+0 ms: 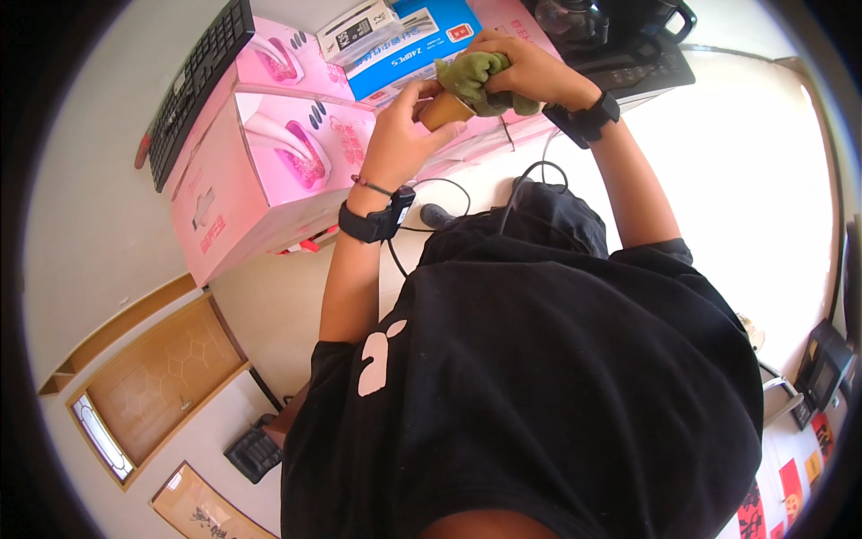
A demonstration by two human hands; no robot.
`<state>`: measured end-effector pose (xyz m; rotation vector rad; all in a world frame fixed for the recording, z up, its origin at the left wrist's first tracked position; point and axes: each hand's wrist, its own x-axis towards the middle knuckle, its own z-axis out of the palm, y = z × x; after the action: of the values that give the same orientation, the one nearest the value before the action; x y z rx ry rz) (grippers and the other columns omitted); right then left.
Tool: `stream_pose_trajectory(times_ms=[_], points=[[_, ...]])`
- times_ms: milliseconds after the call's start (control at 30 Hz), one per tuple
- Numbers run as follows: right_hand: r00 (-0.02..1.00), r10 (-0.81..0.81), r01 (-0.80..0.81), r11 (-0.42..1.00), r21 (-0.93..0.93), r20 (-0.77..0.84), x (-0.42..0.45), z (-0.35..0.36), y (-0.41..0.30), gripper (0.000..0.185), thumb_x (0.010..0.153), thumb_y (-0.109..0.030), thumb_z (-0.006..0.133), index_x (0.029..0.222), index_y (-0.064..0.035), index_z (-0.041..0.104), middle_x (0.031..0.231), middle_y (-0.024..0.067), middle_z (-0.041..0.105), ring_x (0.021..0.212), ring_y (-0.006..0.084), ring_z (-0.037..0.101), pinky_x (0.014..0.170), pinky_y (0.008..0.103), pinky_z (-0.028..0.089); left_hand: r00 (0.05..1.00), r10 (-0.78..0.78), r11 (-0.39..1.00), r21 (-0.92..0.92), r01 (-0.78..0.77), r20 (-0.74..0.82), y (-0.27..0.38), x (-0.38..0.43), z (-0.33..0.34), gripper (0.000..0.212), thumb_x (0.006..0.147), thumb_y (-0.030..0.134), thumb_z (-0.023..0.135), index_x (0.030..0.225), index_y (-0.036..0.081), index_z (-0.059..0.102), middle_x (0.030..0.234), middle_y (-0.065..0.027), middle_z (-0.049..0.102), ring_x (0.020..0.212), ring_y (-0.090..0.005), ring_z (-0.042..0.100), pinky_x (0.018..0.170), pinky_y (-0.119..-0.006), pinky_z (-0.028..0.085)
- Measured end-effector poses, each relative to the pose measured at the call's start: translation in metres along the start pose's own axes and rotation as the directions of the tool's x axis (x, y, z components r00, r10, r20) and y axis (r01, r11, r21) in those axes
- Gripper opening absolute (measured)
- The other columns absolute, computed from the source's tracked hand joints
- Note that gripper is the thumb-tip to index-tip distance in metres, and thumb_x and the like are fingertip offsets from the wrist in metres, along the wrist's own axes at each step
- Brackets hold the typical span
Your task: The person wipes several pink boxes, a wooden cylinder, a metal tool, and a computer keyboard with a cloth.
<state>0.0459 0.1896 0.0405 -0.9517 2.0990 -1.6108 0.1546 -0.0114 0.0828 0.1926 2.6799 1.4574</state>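
My left hand (404, 131) grips a small yellow-brown cup (446, 111), with its fingers and thumb around the side. In my right hand (528, 67) is a bunched green cloth (475, 77), pressed against the cup's rim. Both hands are raised over the pink cartons and close together. The cloth hides part of the cup's opening, so its inside cannot be seen. Each wrist wears a black strap.
Pink printed cartons (222, 162) are stacked at the left, with a black keyboard (202, 87) on their edge. Behind stand a blue box (411, 57) and a white pen box (357, 30). A glass pot (572, 20) sits at the upper right. Black cables (465, 192) hang below my hands.
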Motion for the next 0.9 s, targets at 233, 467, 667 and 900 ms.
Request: stream_pose_trajectory(times_ms=[233, 467, 667, 900], points=[[0.961, 0.268, -0.250, 0.755, 0.606, 0.063, -0.021, -0.001, 0.005, 0.034, 0.078, -0.003, 0.058, 0.112, 0.0013, 0.060, 0.102, 0.0074, 0.065, 0.091, 0.0160, 0.063, 0.086, 0.0279, 0.050, 1.000, 0.005, 0.829, -0.559, -0.015, -0.021, 0.006, 0.006, 0.011, 0.056, 0.084, 0.013, 0.072, 0.129, -0.002, 0.043, 0.126, -0.0123, 0.051, 0.114, -0.0216, 0.054, 0.094, -0.033, 0.047], [0.947, 0.312, -0.269, 0.626, 0.732, 0.080, -0.032, 0.029, 0.015, 0.035, 0.079, -0.014, 0.061, 0.110, 0.0019, 0.062, 0.097, 0.0083, 0.066, 0.088, 0.0159, 0.062, 0.079, 0.0288, 0.049, 0.951, -0.004, 0.829, -0.532, -0.169, -0.309, -0.021, 0.026, 0.024, 0.060, 0.085, 0.009, 0.070, 0.130, 0.000, 0.032, 0.125, -0.0139, 0.043, 0.110, -0.0231, 0.056, 0.091, -0.033, 0.051], [0.913, 0.407, -0.289, 0.575, 0.765, 0.038, -0.027, 0.040, 0.019, 0.035, 0.082, -0.008, 0.060, 0.116, 0.0020, 0.056, 0.105, 0.0080, 0.064, 0.094, 0.0167, 0.061, 0.086, 0.0281, 0.048, 0.965, 0.006, 0.839, -0.524, -0.148, -0.264, -0.021, 0.039, 0.032, 0.056, 0.090, 0.016, 0.065, 0.132, 0.001, 0.033, 0.126, -0.0132, 0.044, 0.112, -0.0213, 0.052, 0.093, -0.032, 0.048], [0.917, 0.389, -0.262, 0.427, 0.866, 0.086, -0.036, 0.021, 0.024, 0.036, 0.083, -0.007, 0.058, 0.117, 0.0018, 0.056, 0.107, 0.0088, 0.064, 0.095, 0.0175, 0.062, 0.088, 0.0285, 0.048, 0.903, -0.114, 0.920, -0.388, -0.062, -0.414, -0.028, 0.076, 0.036, 0.056, 0.085, 0.022, 0.070, 0.126, -0.002, 0.040, 0.119, -0.0132, 0.052, 0.109, -0.0207, 0.053, 0.091, -0.033, 0.047]])
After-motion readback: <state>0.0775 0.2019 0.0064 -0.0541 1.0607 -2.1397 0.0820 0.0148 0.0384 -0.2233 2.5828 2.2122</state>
